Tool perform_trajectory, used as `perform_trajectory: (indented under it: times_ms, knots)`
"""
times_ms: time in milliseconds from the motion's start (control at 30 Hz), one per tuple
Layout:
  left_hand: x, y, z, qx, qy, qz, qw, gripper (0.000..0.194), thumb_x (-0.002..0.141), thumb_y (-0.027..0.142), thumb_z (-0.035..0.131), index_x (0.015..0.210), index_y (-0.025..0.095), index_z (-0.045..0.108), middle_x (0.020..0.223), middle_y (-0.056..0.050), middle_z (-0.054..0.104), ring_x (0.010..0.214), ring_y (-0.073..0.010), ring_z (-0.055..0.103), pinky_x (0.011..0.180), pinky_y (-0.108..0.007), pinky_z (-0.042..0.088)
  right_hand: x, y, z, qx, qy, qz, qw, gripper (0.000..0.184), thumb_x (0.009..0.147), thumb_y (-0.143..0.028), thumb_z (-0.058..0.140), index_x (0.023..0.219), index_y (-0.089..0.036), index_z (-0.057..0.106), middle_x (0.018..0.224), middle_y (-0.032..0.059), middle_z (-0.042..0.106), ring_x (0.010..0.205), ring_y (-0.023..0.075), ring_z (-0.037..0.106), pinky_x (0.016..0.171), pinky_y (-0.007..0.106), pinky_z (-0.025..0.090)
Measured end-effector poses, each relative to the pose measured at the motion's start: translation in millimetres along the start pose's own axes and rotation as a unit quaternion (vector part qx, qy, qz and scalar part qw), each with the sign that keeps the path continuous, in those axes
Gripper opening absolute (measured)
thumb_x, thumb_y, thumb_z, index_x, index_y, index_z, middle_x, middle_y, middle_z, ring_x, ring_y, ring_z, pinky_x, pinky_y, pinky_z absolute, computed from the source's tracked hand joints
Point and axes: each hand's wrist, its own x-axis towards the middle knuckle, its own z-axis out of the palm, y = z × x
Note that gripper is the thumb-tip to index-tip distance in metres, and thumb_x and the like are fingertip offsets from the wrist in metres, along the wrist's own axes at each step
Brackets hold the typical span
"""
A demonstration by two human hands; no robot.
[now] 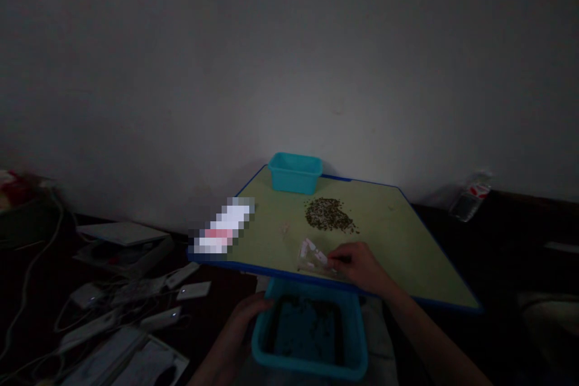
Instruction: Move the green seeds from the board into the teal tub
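The scene is dim. My right hand (355, 265) rests on the near edge of a small green table (398, 235) with a blue rim, its fingers closed on a small clear plastic bag (312, 256). My left hand (246, 313) grips the left wall of a teal tub (310, 338) held below the table's front edge; a few dark grains lie inside it. A pile of small dark seeds (329, 215) sits on the table beyond the bag. A second teal tub (295, 172) stands at the table's far edge by the wall.
A blurred white and pink patch (222, 226) lies on the table's left edge. Cables, white adapters (136, 307) and a flat grey device (122, 235) clutter the floor at left. A plastic bottle (470, 196) lies at the right by the wall.
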Motion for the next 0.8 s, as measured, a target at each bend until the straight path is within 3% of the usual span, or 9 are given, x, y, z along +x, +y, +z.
perform_trajectory:
  times_ms: [100,333,467,567,700,800]
  knots:
    - [0.1,-0.5,-1.4,-0.003,-0.059,0.016,0.998,0.020,0.067,0.027,0.061,0.083,0.018,0.068,0.077,-0.005,0.073,0.076,-0.0257,0.065,0.072,-0.037,0.048,-3.1,-5.0,-0.5,0.006,-0.009,-0.005,1.000,0.019,0.077,-0.023,0.052,0.079,-0.020,0.070,0.070,0.0005,0.066,0.063,0.0117,0.057,0.059,0.021,0.038]
    - [-2.2,0.5,3.0,-0.027,-0.076,0.006,0.997,0.014,0.070,0.023,0.058,0.078,0.017,0.068,0.067,-0.004,0.072,0.064,-0.0226,0.065,0.067,-0.035,0.048,-5.8,-7.7,-1.1,0.026,-0.018,0.004,1.000,0.019,0.078,-0.027,0.052,0.081,-0.020,0.070,0.072,0.0010,0.066,0.064,0.0121,0.057,0.058,0.021,0.039]
    - [-0.1,-0.8,2.1,-0.030,-0.086,0.008,0.996,0.019,0.070,0.023,0.058,0.084,0.016,0.068,0.072,-0.005,0.073,0.069,-0.0241,0.066,0.070,-0.037,0.048,-3.8,2.5,-8.6,0.029,-0.002,0.007,1.000,0.021,0.077,-0.030,0.053,0.080,-0.020,0.070,0.073,0.0015,0.067,0.065,0.0132,0.059,0.060,0.022,0.041]
    - [1.7,-1.7,0.1,-0.021,-0.085,0.016,0.996,0.021,0.069,0.024,0.058,0.085,0.016,0.068,0.072,-0.005,0.074,0.070,-0.0246,0.066,0.069,-0.035,0.048,1.1,25.2,-27.4,0.022,0.038,0.031,0.999,0.024,0.076,-0.034,0.053,0.083,-0.019,0.070,0.076,0.0022,0.069,0.067,0.0149,0.059,0.061,0.023,0.043]
    - [2.2,-3.0,-0.5,-0.015,-0.093,0.015,0.995,0.021,0.068,0.023,0.059,0.085,0.015,0.069,0.072,-0.006,0.074,0.070,-0.0242,0.066,0.069,-0.034,0.048,16.7,74.2,-64.3,-0.008,0.161,0.113,0.980,0.033,0.074,-0.039,0.052,0.088,-0.014,0.070,0.070,0.0038,0.068,0.057,0.0150,0.058,0.052,0.023,0.042]
    - [0.5,-3.3,3.7,-0.011,-0.063,0.020,0.998,0.020,0.067,0.025,0.061,0.082,0.015,0.069,0.070,-0.005,0.073,0.067,-0.0241,0.065,0.067,-0.034,0.048,33.4,108.8,-84.0,-0.039,0.213,0.151,0.964,0.035,0.074,-0.037,0.052,0.091,-0.012,0.069,0.067,0.0055,0.068,0.056,0.0166,0.059,0.051,0.024,0.042]
